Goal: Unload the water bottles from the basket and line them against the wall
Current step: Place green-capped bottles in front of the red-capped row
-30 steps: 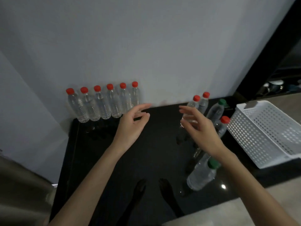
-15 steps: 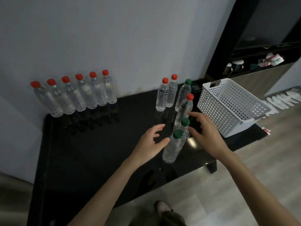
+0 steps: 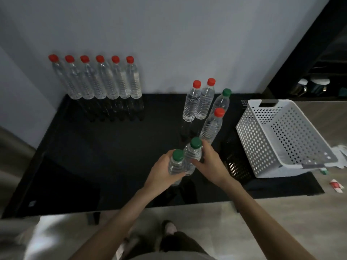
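Left hand [image 3: 161, 172] wraps near green-cap bottle [image 3: 174, 166], right hand [image 3: 209, 163] wraps 2nd green-cap bottle [image 3: 192, 156]; both at bench [image 3: 112, 156] front, well off wall row [image 3: 105, 81]. Look full: heavy, thin-walled, grip mid-body

The room is dim, with soft, flat light spread over the grey wall [image 3: 169, 34]. The glossy black tabletop [image 3: 93, 156] mirrors the bottles [image 3: 110, 81] as faint dark reflections. The wide lens bends the edges, and the floor [image 3: 37, 237] at the lower left smears into blur. The shelf [image 3: 319, 76] on the right sits in deep shadow.
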### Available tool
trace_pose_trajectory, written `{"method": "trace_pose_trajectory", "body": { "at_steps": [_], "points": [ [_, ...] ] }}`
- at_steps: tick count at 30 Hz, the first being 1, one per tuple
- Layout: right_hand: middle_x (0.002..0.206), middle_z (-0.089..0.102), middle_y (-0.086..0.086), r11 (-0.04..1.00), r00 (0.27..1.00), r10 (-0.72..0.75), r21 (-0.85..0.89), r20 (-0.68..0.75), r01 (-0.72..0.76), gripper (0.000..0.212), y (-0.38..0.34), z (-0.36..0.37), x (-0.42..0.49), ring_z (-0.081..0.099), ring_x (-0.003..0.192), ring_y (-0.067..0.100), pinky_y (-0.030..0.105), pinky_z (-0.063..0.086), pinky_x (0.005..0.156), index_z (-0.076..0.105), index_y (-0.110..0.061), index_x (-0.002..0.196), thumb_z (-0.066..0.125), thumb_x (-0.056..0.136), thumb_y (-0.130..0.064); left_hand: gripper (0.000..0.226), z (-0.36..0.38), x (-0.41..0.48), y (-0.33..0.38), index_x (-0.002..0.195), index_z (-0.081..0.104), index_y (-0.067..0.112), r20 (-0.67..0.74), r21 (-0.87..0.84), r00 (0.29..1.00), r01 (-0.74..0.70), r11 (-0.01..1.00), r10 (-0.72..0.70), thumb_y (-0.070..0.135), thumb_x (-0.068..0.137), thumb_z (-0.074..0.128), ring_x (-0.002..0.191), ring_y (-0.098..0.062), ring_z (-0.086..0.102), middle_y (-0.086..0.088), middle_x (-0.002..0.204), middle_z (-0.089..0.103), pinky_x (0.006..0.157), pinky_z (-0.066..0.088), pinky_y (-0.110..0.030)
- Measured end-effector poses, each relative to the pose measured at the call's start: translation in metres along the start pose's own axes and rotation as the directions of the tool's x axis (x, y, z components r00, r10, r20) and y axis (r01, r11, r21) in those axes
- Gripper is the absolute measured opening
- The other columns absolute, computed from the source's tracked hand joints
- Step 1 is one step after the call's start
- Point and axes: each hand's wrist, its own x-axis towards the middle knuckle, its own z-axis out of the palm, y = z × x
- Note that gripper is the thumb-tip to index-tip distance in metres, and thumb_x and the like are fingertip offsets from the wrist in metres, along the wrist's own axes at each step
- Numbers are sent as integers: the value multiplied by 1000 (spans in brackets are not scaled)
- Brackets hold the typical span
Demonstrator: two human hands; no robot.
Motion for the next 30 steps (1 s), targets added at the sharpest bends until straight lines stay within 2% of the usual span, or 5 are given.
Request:
{"method": "trace_pose_trajectory", "body": {
  "at_steps": [5, 10, 14, 21, 30],
  "points": [
    [127, 51, -6, 1000, 990, -6, 28, 144, 2, 57, 13, 5, 6, 51, 118, 6, 32, 45, 102, 38, -21, 134, 69, 86, -20, 69, 13, -4, 2, 126, 46, 39, -90, -26, 986, 139, 990, -140, 35, 69, 83, 96, 12, 59, 24, 101, 63, 84, 48, -14],
    [133, 47, -4, 1000, 982, 0, 27, 189, -5, 67, 20, 8, 11, 49, 123, 8, 33, 42, 105, 27, -24, 142, 67, 87, -23, 73, 19, -4, -1, 129, 50, 29, -233, 25, 958, 178, 984, -167, 35, 65, 86, 103, -8, 64, 14, 106, 67, 94, 51, -31],
    [130, 51, -4, 1000, 982, -23, 4, 187, 23, 61, 16, 6, 21, 52, 120, 11, 38, 43, 104, 31, -25, 137, 67, 88, -27, 69, 14, -1, -1, 120, 59, 25, -363, -12, 911, 206, 978, -196, 35, 59, 90, 93, -5, 64, 16, 94, 66, 91, 52, -29],
    [118, 60, -7, 995, 964, -90, -24, 249, 99, 55, -6, 20, 45, 60, 109, 12, 45, 48, 96, 35, -29, 129, 69, 85, -36, 62, -27, 6, -9, 110, 62, 29, -405, -34, 882, 247, 968, -239, 36, 56, 91, 81, 12, 58, 20, 88, 66, 71, 41, -5],
    [115, 63, -13, 990, 939, -138, 14, 316, 140, 53, -71, 71, 104, 62, 106, 7, 43, 49, 96, 36, -32, 126, 69, 85, -38, 60, -122, 15, -45, 107, 60, 29, -460, -1, 865, 229, 974, -203, 41, 56, 90, 85, 3, 65, 17, 88, 70, 80, 51, -22]
  ]
}}
